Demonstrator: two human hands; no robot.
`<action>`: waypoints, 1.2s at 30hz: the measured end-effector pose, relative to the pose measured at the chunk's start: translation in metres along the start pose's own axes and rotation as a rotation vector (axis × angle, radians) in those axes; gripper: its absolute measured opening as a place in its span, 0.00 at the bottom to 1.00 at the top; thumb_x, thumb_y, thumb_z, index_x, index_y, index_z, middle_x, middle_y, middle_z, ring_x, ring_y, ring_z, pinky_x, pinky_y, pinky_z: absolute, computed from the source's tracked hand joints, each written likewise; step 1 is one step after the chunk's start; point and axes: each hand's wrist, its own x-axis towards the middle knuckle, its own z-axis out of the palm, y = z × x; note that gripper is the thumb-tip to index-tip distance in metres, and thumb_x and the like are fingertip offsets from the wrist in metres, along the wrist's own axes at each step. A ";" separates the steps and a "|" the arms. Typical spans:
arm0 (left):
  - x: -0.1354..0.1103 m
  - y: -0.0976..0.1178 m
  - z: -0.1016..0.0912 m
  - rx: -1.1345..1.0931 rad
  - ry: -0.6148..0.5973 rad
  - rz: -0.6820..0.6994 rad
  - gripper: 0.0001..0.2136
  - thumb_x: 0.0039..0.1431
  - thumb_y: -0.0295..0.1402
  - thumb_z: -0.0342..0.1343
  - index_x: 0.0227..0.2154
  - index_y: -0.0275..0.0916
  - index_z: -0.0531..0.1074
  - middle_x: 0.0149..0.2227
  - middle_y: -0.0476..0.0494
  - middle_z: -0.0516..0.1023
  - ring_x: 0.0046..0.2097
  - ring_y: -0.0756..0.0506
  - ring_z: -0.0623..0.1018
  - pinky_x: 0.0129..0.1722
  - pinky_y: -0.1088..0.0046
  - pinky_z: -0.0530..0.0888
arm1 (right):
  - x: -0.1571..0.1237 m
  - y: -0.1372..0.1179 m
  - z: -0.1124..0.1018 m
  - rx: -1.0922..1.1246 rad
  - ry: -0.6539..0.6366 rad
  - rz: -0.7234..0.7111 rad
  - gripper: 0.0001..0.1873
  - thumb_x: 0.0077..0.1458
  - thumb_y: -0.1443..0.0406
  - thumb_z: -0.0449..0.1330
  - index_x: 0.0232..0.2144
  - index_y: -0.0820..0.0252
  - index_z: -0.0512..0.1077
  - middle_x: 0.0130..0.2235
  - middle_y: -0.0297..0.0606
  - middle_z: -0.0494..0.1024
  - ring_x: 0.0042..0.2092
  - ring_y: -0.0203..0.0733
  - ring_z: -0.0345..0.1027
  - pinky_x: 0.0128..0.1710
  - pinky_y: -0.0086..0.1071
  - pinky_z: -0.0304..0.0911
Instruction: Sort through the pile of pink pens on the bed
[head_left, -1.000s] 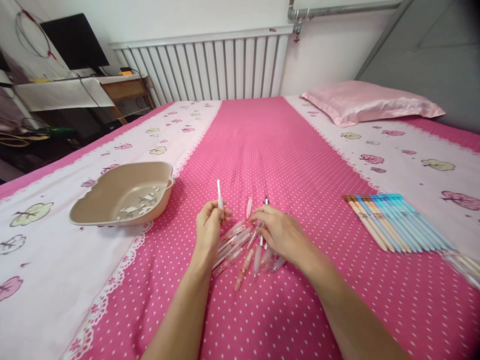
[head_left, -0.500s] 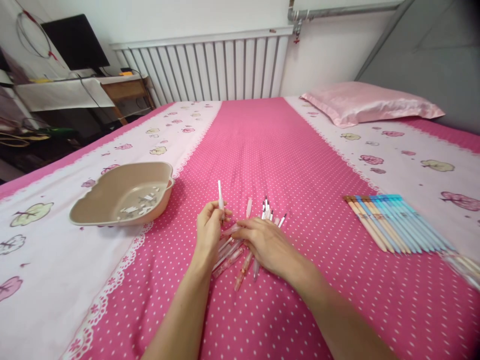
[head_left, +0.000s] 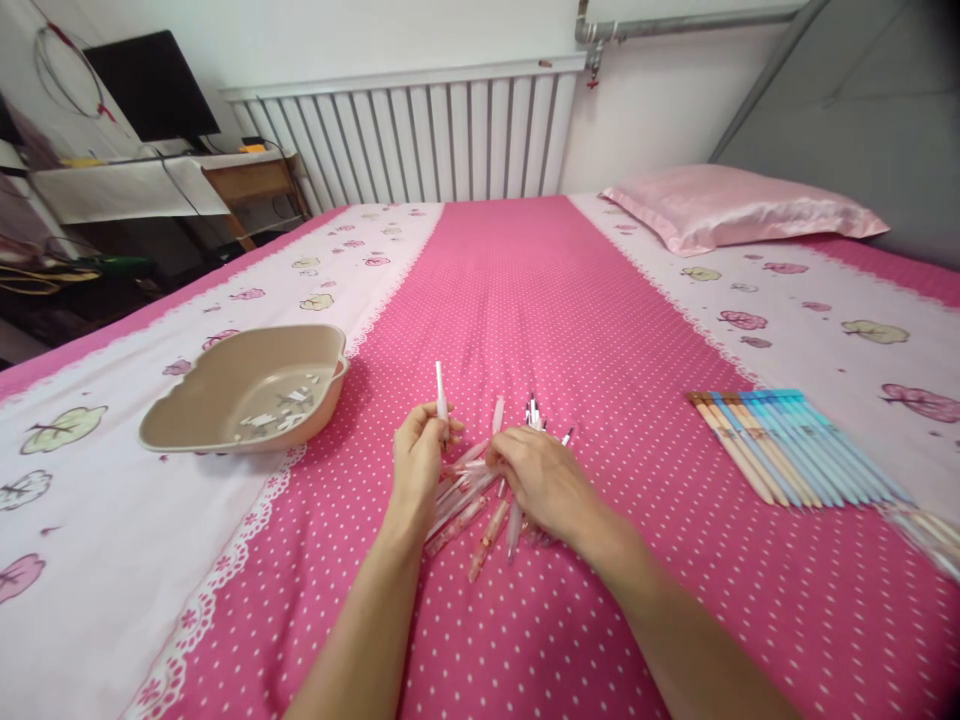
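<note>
Near the middle of the bed, my left hand is closed on a slim white pen, held upright with its plain white end up. A dark tip shows just below the fingers. My right hand reaches over a loose pile of clear pink pen barrels, its fingers curled together among them; what they pinch is hidden. Several white sticks with dark ends poke out beyond the right knuckles. A patterned pink barrel lies at the near side of the pile.
To the left stands a beige plastic basin holding small white pieces. A row of beige and blue pens lies at the right. A pink pillow rests at the far right, and a radiator runs behind the bed.
My right hand has shifted slightly right, its fingers drawing together and uncovering more of the barrels. My left hand and its pen have stayed in place.
</note>
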 end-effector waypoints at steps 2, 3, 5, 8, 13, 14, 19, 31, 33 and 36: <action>0.000 0.000 0.000 0.002 -0.003 0.001 0.09 0.44 0.30 0.51 0.31 0.34 0.70 0.24 0.48 0.74 0.25 0.52 0.68 0.28 0.75 0.65 | 0.000 0.000 -0.001 -0.011 -0.002 0.023 0.07 0.56 0.73 0.52 0.31 0.60 0.68 0.32 0.36 0.73 0.36 0.39 0.65 0.37 0.30 0.55; 0.000 0.000 0.000 0.002 -0.004 0.002 0.09 0.44 0.30 0.51 0.31 0.34 0.70 0.24 0.48 0.74 0.25 0.52 0.68 0.28 0.76 0.65 | 0.000 0.000 -0.001 -0.016 -0.004 0.033 0.06 0.55 0.73 0.52 0.32 0.60 0.67 0.33 0.37 0.73 0.37 0.39 0.65 0.37 0.30 0.55; 0.000 -0.001 0.000 0.005 -0.006 0.003 0.09 0.45 0.30 0.51 0.31 0.34 0.70 0.24 0.48 0.74 0.25 0.52 0.68 0.28 0.76 0.65 | 0.000 -0.001 -0.001 -0.025 -0.014 0.047 0.06 0.55 0.73 0.52 0.33 0.61 0.66 0.34 0.38 0.73 0.37 0.40 0.65 0.36 0.30 0.55; 0.000 -0.001 -0.001 0.006 -0.009 -0.001 0.09 0.45 0.30 0.51 0.31 0.34 0.70 0.24 0.48 0.74 0.26 0.51 0.68 0.28 0.76 0.65 | 0.000 -0.001 -0.001 -0.030 -0.027 0.041 0.06 0.55 0.73 0.51 0.34 0.61 0.66 0.33 0.39 0.73 0.37 0.40 0.65 0.36 0.31 0.56; -0.001 0.001 0.000 0.008 -0.002 -0.004 0.09 0.45 0.29 0.50 0.31 0.34 0.70 0.24 0.49 0.73 0.26 0.52 0.68 0.28 0.76 0.64 | 0.001 -0.001 -0.005 0.091 0.037 0.064 0.09 0.56 0.74 0.50 0.35 0.61 0.69 0.35 0.39 0.74 0.38 0.40 0.66 0.39 0.32 0.57; -0.001 0.001 0.000 0.007 -0.001 -0.004 0.09 0.45 0.29 0.50 0.31 0.34 0.70 0.24 0.49 0.73 0.25 0.52 0.68 0.28 0.76 0.64 | 0.001 -0.001 -0.007 0.130 0.066 0.076 0.09 0.56 0.73 0.50 0.35 0.61 0.69 0.35 0.39 0.74 0.39 0.40 0.66 0.39 0.32 0.58; -0.001 0.001 0.001 0.020 0.001 -0.004 0.09 0.45 0.30 0.50 0.31 0.34 0.70 0.24 0.49 0.74 0.26 0.52 0.68 0.28 0.76 0.64 | 0.002 0.007 -0.017 0.318 0.241 0.172 0.10 0.55 0.73 0.51 0.33 0.60 0.72 0.36 0.38 0.76 0.39 0.39 0.68 0.41 0.33 0.60; -0.001 0.002 0.001 0.040 -0.001 -0.012 0.10 0.44 0.31 0.51 0.31 0.34 0.70 0.24 0.48 0.73 0.26 0.51 0.68 0.29 0.75 0.64 | 0.000 0.021 -0.025 0.618 0.599 0.406 0.09 0.57 0.64 0.50 0.34 0.60 0.69 0.36 0.39 0.75 0.36 0.40 0.70 0.38 0.36 0.63; -0.001 0.001 0.001 0.043 0.003 -0.011 0.10 0.44 0.31 0.51 0.31 0.34 0.70 0.24 0.48 0.74 0.26 0.51 0.68 0.29 0.75 0.64 | -0.001 0.019 -0.029 0.521 0.662 0.387 0.09 0.56 0.64 0.50 0.34 0.60 0.69 0.36 0.40 0.75 0.37 0.41 0.69 0.38 0.36 0.62; -0.001 0.001 0.000 0.052 -0.003 -0.014 0.10 0.45 0.31 0.51 0.31 0.35 0.70 0.24 0.48 0.74 0.26 0.51 0.68 0.28 0.76 0.64 | -0.001 0.016 -0.033 0.342 0.766 0.342 0.09 0.56 0.66 0.49 0.34 0.61 0.69 0.36 0.41 0.72 0.38 0.42 0.66 0.38 0.37 0.62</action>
